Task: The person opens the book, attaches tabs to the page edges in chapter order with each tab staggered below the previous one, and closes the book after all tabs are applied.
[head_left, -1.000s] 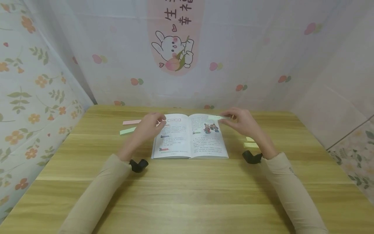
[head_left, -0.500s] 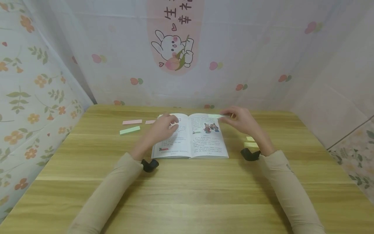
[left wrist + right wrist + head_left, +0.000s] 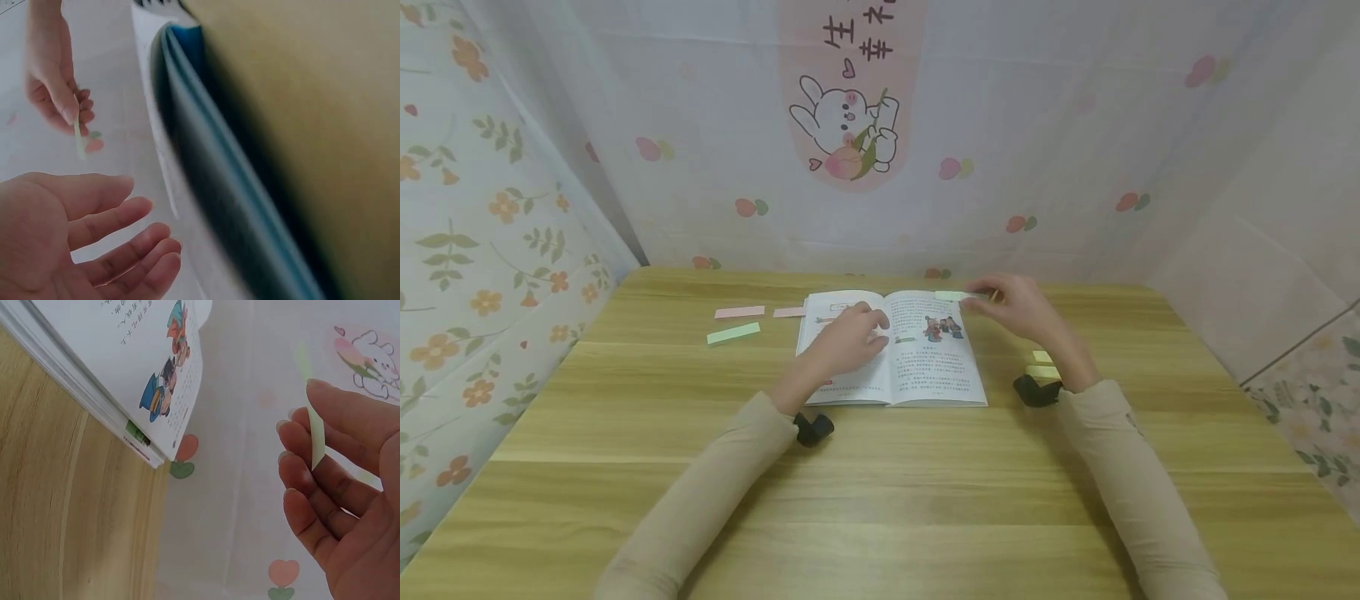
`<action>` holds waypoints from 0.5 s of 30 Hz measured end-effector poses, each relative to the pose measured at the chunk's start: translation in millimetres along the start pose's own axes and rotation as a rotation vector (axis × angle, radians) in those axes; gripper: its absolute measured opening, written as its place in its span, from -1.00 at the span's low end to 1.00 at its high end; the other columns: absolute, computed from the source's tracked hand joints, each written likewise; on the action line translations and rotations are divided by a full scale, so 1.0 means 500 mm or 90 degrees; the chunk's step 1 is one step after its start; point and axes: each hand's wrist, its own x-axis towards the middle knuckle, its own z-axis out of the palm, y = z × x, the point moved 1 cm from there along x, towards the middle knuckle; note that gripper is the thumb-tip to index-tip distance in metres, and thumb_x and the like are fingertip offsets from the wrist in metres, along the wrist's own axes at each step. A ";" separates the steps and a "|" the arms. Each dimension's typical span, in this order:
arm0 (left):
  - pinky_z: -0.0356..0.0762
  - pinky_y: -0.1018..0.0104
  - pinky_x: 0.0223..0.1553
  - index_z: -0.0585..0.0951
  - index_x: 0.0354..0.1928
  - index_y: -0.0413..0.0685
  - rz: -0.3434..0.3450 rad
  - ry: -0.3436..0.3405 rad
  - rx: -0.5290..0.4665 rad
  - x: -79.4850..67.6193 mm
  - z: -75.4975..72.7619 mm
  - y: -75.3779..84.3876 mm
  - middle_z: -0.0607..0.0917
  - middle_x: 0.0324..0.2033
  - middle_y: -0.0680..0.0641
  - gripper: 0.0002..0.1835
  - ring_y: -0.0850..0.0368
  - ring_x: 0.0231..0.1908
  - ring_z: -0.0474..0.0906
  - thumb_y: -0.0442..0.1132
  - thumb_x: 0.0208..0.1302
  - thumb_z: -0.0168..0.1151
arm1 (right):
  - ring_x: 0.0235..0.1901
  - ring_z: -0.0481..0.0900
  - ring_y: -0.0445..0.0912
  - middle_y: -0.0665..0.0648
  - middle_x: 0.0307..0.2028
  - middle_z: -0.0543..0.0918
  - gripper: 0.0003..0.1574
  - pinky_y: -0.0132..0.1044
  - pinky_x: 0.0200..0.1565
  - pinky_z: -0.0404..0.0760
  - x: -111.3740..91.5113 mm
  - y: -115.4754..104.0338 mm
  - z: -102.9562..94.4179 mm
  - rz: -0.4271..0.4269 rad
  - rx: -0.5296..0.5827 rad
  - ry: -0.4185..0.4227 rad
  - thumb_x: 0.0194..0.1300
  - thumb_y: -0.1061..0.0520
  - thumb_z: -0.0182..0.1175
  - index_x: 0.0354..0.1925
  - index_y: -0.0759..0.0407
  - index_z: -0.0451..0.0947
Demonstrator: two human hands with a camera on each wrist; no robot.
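An open book with printed text and a coloured picture lies on the wooden table. My left hand hovers over its left page, reaching toward the centre fold. In the left wrist view that hand's fingers are loosely spread and hold nothing. Above the top right corner of the book, my right hand pinches a pale green sticky-note strip between thumb and fingers. The strip's free end points left, over the right page in the head view.
Left of the book lie a pink strip and a green strip. A shorter pink strip sits at the book's left edge. Yellow strips lie to the right, beside my right forearm. A patterned curtain hangs behind the table.
My left hand has moved right from the book's left edge across the left page, uncovering the short pink strip. My right hand stays nearly in place, still pinching the green strip.
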 end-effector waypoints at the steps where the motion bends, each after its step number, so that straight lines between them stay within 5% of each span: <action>1: 0.52 0.08 0.12 0.62 0.14 -0.20 0.002 -0.007 0.006 0.002 0.005 0.002 0.59 0.07 -0.21 -0.70 -0.07 0.06 0.52 -0.23 0.47 0.16 | -0.15 0.60 0.08 0.24 -0.10 0.73 -0.63 -0.03 -0.07 0.55 0.001 0.001 0.001 0.003 -0.001 -0.001 0.34 0.13 0.36 0.03 0.33 0.68; 7: 0.45 0.07 0.20 0.61 0.17 -0.21 0.016 -0.036 0.012 0.010 0.025 0.015 0.57 0.11 -0.22 -0.68 -0.11 0.11 0.45 -0.23 0.48 0.16 | -0.19 0.60 0.08 0.25 -0.12 0.73 -0.62 -0.04 -0.09 0.55 0.006 0.012 0.005 0.012 -0.006 -0.004 0.35 0.10 0.35 0.02 0.32 0.68; 15: 0.51 0.12 0.05 0.51 0.27 -0.25 0.035 -0.065 0.044 0.020 0.044 0.032 0.51 0.12 -0.22 -0.58 -0.07 0.05 0.40 -0.23 0.45 0.15 | -0.18 0.59 0.12 0.30 -0.13 0.72 -0.66 0.00 -0.08 0.55 0.006 0.034 0.013 0.016 -0.002 -0.008 0.37 0.19 0.32 0.01 0.41 0.66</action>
